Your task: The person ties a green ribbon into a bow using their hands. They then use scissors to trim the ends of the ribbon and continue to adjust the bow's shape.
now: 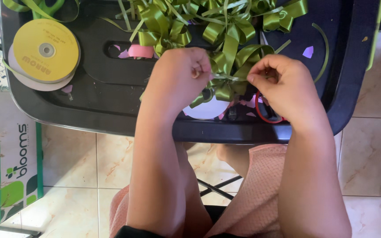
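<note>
My left hand [181, 75] and my right hand [283, 83] are both pinched on a looped olive-green ribbon bow [230, 66], one on each side of its middle. A thin strand of ribbon runs taut between the fingertips. The bow hovers just over a dark plastic chair seat [93, 97]. Beyond it lie several finished green bows [217, 22] in a heap. Under my right hand sit red-handled scissors [265, 115], partly hidden, beside a white round disc [208, 110].
A yellow ribbon spool [46, 50] rests on the seat's far left, with loose green ribbon trailing off it. Pink paper scraps [140, 51] lie in the seat's slot. A white and green cardboard box [9, 158] stands on the tiled floor [76, 163] at left.
</note>
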